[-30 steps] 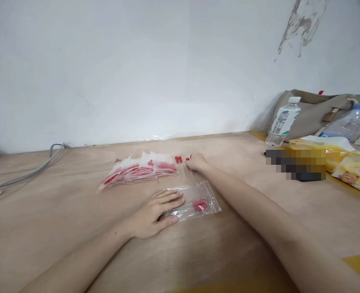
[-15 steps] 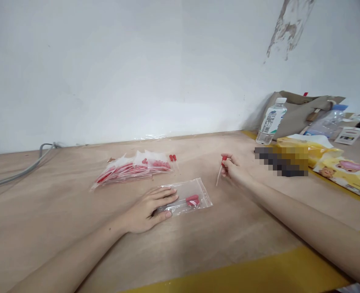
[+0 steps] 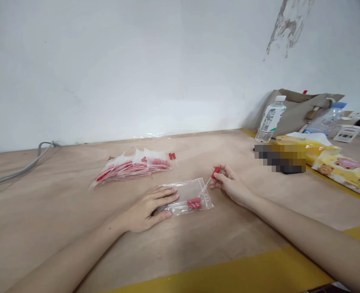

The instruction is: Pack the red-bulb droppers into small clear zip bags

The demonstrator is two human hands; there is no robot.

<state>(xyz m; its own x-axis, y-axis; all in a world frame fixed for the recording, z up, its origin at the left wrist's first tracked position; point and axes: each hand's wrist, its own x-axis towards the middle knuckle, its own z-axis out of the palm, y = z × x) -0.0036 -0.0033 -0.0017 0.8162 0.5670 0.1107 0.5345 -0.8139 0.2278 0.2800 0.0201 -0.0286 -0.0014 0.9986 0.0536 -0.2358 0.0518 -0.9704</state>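
My left hand (image 3: 148, 209) lies flat with fingers spread on the left end of a small clear zip bag (image 3: 188, 197), which holds red-capped droppers. My right hand (image 3: 229, 185) pinches a thin dropper with a red bulb (image 3: 212, 179), its clear tip slanting down to the bag's open right end. Farther back lies a pile of filled clear bags (image 3: 131, 168) with red-capped droppers inside. Two loose droppers (image 3: 172, 158) rest beside that pile.
All of this sits on a plywood table (image 3: 76, 228) against a white wall. At the right stand a water bottle (image 3: 270, 120), a tan bag (image 3: 305, 110), yellow wipe packs (image 3: 329, 160) and a blurred dark object (image 3: 280, 158). A grey cable (image 3: 21, 169) runs along the left.
My right hand picked one dropper from beside the pile, swung out to the right with it, then came back down to the mouth of the small bag. My left hand stayed put.
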